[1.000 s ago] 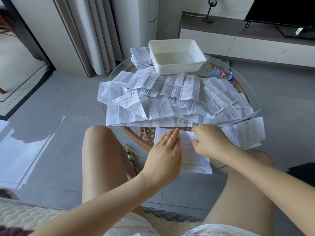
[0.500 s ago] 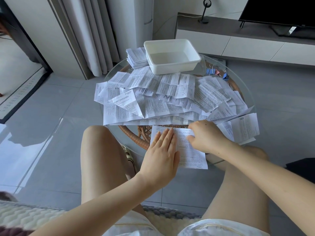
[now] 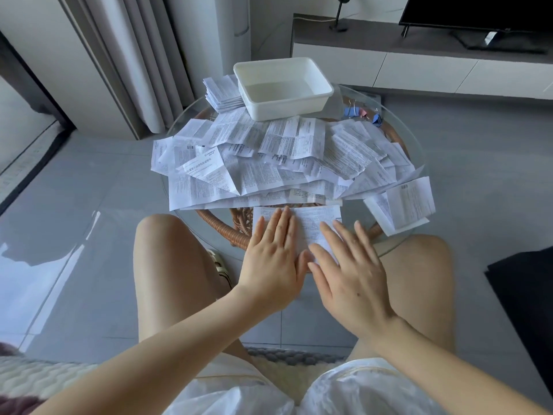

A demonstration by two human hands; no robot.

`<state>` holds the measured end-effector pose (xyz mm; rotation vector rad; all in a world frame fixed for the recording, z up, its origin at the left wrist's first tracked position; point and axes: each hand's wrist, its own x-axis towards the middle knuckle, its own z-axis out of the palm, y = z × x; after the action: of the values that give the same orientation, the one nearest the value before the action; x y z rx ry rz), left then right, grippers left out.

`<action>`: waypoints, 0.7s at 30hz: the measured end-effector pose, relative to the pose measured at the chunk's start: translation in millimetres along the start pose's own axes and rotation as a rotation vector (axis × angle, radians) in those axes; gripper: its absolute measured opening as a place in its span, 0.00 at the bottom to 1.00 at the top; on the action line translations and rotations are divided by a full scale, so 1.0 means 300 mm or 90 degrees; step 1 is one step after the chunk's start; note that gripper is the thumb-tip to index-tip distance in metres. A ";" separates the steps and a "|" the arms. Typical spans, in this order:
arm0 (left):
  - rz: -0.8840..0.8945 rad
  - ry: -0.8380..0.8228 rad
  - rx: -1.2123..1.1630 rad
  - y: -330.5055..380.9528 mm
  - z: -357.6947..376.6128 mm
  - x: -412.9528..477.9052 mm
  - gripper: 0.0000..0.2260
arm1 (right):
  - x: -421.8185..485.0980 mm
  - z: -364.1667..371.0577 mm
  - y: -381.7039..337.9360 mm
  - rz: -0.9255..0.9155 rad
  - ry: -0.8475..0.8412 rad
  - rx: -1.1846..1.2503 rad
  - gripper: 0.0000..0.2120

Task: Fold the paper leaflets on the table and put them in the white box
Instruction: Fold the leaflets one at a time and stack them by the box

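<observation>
A printed paper leaflet point(image 3: 311, 226) lies flat at the near edge of the round glass table point(image 3: 416, 139). My left hand point(image 3: 273, 259) presses its left part with straight fingers. My right hand point(image 3: 348, 271) lies flat over its right part, fingers spread. Beyond it, several loose leaflets point(image 3: 269, 163) are heaped across the table. A white box point(image 3: 282, 88) stands at the far side, and nothing shows inside it. A stack of folded leaflets point(image 3: 223, 92) sits to the left of the box.
Several coloured binder clips point(image 3: 360, 112) lie at the table's far right. A few leaflets point(image 3: 401, 205) overhang the right edge. My knees are under the table's near edge. A TV cabinet point(image 3: 419, 58) and curtains point(image 3: 128, 55) stand behind.
My right hand was curled at the leaflet's top right edge; now it lies flat and open on the sheet, nearer me. The left hand stays pressed flat. The leaflet looks shorter front to back.
</observation>
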<state>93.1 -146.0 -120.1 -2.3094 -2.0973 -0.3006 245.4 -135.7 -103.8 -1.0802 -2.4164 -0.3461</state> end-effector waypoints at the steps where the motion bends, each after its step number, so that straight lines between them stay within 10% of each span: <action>1: -0.018 -0.014 -0.009 0.012 -0.011 0.007 0.31 | -0.007 0.004 0.013 -0.002 0.015 0.009 0.11; 21: -0.093 -0.071 -0.004 0.048 -0.013 0.024 0.37 | -0.112 0.045 0.135 -0.073 0.035 -0.004 0.15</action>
<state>107.5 -141.0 -113.4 -2.2310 -2.3257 -0.1836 291.1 -125.0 -131.1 -0.9239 -2.4356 -0.4167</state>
